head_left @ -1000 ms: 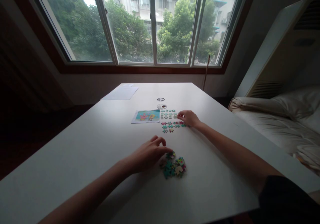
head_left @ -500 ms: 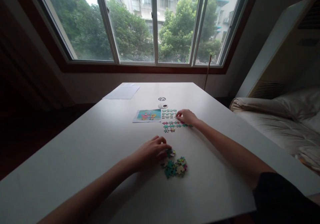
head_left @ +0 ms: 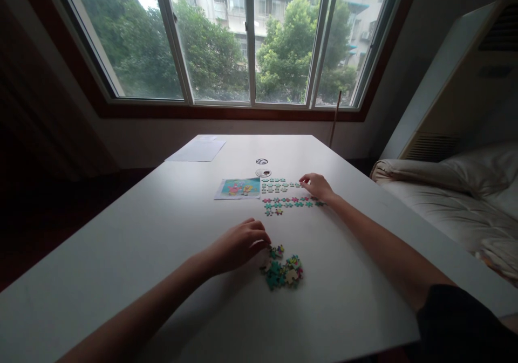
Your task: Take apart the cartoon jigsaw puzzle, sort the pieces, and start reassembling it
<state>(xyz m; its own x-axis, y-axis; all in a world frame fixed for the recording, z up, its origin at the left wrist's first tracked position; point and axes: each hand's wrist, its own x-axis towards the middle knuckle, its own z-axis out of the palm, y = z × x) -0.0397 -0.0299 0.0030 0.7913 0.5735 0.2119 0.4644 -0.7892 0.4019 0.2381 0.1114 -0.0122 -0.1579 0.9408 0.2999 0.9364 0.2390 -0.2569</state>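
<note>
My left hand (head_left: 242,245) hovers at the left edge of a loose pile of jigsaw puzzle pieces (head_left: 279,276), fingers loosely bent, with no piece visible in them. A small clump of pieces (head_left: 277,252) lies just beyond its fingertips. Farther up the table, my right hand (head_left: 318,186) pinches a puzzle piece (head_left: 302,184) at the right end of an upper row. Several neat rows of pieces (head_left: 283,200) spread below and left of that hand; its wrist covers part of the lower rows. Left of the rows lies a picture card (head_left: 238,188) with colourful cartoon figures.
Two round flat discs (head_left: 263,173) lie beyond the rows on the white table (head_left: 162,244). Paper sheets (head_left: 196,150) rest at the far left corner. A padded couch (head_left: 437,190) stands to the right, and a window (head_left: 218,45) is ahead.
My right hand has shifted right along the rows, uncovering more pieces. My left hand has drawn back slightly left from the small clump.
</note>
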